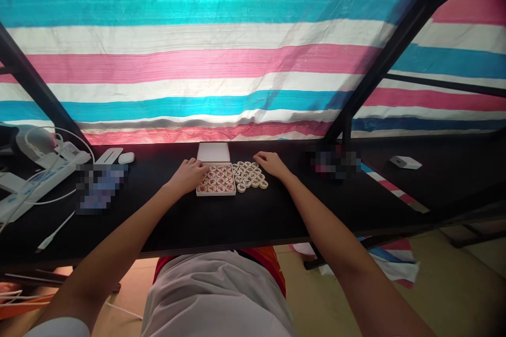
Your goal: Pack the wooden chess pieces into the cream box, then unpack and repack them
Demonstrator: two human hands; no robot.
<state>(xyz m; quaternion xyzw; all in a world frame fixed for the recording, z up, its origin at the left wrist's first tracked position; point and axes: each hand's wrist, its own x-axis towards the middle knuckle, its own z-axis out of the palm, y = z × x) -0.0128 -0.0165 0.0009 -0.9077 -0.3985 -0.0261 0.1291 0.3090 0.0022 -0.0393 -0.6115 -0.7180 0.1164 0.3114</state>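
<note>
A shallow white box on the black table holds rows of round xiangqi pieces with red characters. My left hand is at the box's left side, its bent fingers closed over the upper left rim; fingertips and that corner are partly hidden. Right of the box lie several loose xiangqi pieces with dark characters, close together. Beside their upper right edge is my right hand, fingers curled and pressed together; whatever they may hold is too small to make out. A white box lid lies directly behind the box.
At the left are a power strip with white cables, a white rounded case and a blurred item. A white charger sits at the right. Black slanted frame bars and a striped tarp stand behind.
</note>
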